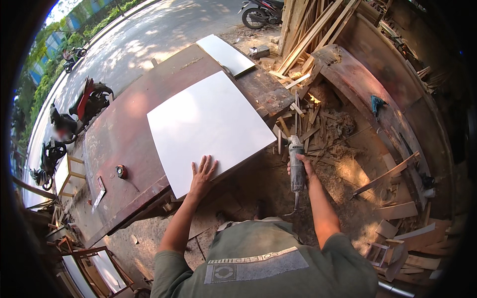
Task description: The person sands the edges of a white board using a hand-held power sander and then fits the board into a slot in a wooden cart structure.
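Observation:
A large white board (pixel 213 119) lies on the reddish-brown worktable (pixel 124 134). Flat on its near edge rests my left hand (pixel 203 175), fingers spread. My right hand (pixel 304 169) is wrapped round the body of a grey angle grinder (pixel 297 175), its cord hanging from the lower end. The grinder's disc (pixel 281 142) is close to the board's right corner; whether it touches the edge I cannot tell.
A tape measure (pixel 121 172) and a metal square (pixel 99 194) lie at the table's left. Another white board (pixel 226 53) is at the far end. Wood offcuts (pixel 310 124) litter the right floor. A teal power tool (pixel 377 105) rests on the curved bench (pixel 348 69).

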Demonstrator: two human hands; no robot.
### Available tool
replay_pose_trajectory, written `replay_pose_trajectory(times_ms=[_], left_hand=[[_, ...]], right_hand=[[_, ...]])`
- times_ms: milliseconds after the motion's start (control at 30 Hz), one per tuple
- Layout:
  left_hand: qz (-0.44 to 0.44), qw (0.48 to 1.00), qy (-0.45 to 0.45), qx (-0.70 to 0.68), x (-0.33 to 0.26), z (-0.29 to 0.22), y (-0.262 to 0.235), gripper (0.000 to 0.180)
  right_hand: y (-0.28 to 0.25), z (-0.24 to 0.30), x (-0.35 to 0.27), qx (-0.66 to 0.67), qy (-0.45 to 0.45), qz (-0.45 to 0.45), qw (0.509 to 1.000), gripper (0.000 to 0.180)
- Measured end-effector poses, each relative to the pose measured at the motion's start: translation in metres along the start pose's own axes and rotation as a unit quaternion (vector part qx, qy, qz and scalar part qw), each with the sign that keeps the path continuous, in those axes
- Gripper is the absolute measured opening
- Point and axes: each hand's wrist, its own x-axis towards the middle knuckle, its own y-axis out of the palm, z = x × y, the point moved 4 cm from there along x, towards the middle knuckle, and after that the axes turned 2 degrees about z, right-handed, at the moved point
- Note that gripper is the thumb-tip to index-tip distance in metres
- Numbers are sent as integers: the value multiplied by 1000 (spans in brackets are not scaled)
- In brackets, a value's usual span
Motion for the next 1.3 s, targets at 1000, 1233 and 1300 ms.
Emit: replay_pose_trajectory(times_ms=[1000,1233,1300], left_hand=[[192,928,288,137,39,30,-59,111],[52,950,296,80,23,46,-9,95],[114,955,267,61,-5,24,-41,92]], right_hand=[[-19,-94,-164,216,-259,-240,910,50],[-19,-103,-166,224,-253,-248,908,50],[-23,-105,-168,229,-250,-255,906,51]])
